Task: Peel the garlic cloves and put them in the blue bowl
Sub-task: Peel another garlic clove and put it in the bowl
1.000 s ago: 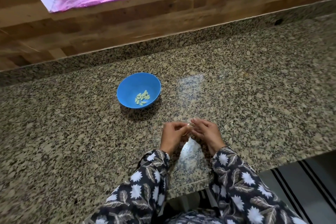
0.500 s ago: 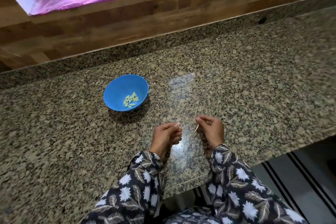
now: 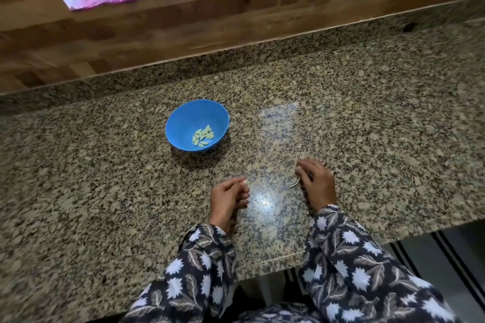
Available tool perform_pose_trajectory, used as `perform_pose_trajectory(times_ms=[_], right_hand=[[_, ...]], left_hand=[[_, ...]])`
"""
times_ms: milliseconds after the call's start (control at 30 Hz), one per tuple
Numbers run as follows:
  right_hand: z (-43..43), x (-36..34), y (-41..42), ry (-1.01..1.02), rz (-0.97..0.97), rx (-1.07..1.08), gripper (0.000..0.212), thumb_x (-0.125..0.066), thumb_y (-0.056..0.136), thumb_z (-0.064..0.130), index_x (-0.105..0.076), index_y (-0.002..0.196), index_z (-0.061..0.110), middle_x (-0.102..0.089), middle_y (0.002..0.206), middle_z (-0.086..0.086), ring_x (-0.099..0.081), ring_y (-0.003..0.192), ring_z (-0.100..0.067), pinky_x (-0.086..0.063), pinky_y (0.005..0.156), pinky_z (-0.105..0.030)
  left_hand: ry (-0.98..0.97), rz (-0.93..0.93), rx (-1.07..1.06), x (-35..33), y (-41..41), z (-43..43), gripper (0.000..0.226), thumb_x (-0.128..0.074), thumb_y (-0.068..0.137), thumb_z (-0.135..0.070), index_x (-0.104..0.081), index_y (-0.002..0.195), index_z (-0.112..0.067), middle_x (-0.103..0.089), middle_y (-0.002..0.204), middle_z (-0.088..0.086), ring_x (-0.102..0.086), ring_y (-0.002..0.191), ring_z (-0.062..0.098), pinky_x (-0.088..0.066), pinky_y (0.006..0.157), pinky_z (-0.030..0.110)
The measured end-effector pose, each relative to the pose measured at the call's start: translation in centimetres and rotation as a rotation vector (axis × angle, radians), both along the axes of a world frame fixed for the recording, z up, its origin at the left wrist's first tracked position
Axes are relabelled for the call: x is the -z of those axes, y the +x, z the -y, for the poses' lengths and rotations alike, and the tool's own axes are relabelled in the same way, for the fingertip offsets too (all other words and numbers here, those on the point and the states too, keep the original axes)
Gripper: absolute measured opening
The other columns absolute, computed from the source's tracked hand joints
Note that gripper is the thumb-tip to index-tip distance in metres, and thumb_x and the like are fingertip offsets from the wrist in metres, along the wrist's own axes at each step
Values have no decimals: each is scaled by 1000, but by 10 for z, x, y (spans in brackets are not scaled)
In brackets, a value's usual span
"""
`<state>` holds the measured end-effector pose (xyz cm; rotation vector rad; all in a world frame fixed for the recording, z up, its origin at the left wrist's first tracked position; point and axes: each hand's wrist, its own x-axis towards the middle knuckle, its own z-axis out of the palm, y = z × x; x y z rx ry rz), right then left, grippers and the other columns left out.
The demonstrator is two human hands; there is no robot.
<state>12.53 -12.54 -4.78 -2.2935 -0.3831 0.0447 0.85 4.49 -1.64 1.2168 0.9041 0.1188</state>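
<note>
One blue bowl (image 3: 183,118) on the bench (image 3: 367,126) holds roughly ten peeled cloves (image 3: 202,135), too clustered for an exact tally. Two hands: the left hand (image 3: 227,198) pinches one more clove (image 3: 245,181), the right hand (image 3: 317,183) one curled peel (image 3: 294,184).

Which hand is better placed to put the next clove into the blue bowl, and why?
Left. The left hand seems to pinch a pale clove and lies nearer the blue bowl; the right hand holds a peel strip.

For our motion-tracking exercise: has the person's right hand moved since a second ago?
Yes. Judged against the round blue plastic bowl, the right hand has shifted rightward, away from the left hand.
</note>
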Motion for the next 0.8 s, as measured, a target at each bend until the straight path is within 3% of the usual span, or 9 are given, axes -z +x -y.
perform_pose_trajectory(times_ms=[67,200,333,400,500,533,633,733,800], right_hand=[[0,2,1,-17,-9,2,30,-59,87,17,-60,116,8,-58,124,-9,-50,120,-22,-34,102,-26],[-10,-4,-9,-48,129,64,32,-51,92,23,-55,121,12,-49,135,-7,-36,133,-22,-8,115,-35],[-41,-15,-50,-3,167,-174,36,-40,96,30,-49,128,19,-41,140,2,-24,136,-10,-8,115,-29],[-52,-10,-67,-92,141,-374,43,-32,96,40,-38,136,24,-31,146,5,-15,137,-6,-11,117,-33],[-53,7,-75,-303,91,-514,57,-16,93,53,-6,143,30,0,151,10,2,141,-6,4,116,-31],[-52,14,-75,-366,111,-513,58,-16,93,53,-4,144,28,3,151,9,2,141,-8,8,113,-31],[-49,21,-77,-434,185,-478,59,-19,95,51,-20,146,22,-11,153,3,-13,141,-14,4,110,-38],[-51,21,-76,-434,169,-486,59,-20,94,51,-23,146,22,-12,153,3,-9,140,-12,4,110,-37],[-51,18,-76,-418,159,-490,60,-19,94,51,-19,146,23,-9,153,4,-8,141,-12,6,111,-35]], left_hand=[[26,-8,6,1,-3,-5,18,-55,90,-2,-69,100,-6,-67,73,12,-57,57,16,-50,53,23],[119,-35,13,3,-7,-11,13,-61,87,-4,-72,93,-9,-69,76,13,-59,60,17,-50,58,29],[400,-125,125,5,-12,-22,13,-72,78,-6,-71,91,-6,-72,84,11,-68,71,18,-57,67,28],[613,-194,255,1,-12,-29,11,-76,75,-11,-72,86,-9,-72,83,5,-67,75,15,-55,74,26],[866,-267,383,-8,-10,-32,10,-77,76,-18,-74,84,-14,-71,84,-4,-63,80,10,-49,81,22],[914,-258,410,-10,-10,-32,9,-76,76,-19,-75,84,-15,-71,83,-5,-62,79,8,-47,80,21],[934,-245,520,-15,-9,-30,7,-73,79,-16,-75,86,-15,-70,84,-6,-61,78,6,-47,79,18],[940,-276,548,-13,-7,-31,4,-72,80,-12,-74,84,-13,-72,86,-1,-63,80,9,-51,83,25],[1005,-296,585,-11,-4,-29,6,-67,84,-8,-72,85,-10,-70,86,1,-63,78,11,-52,75,24]])
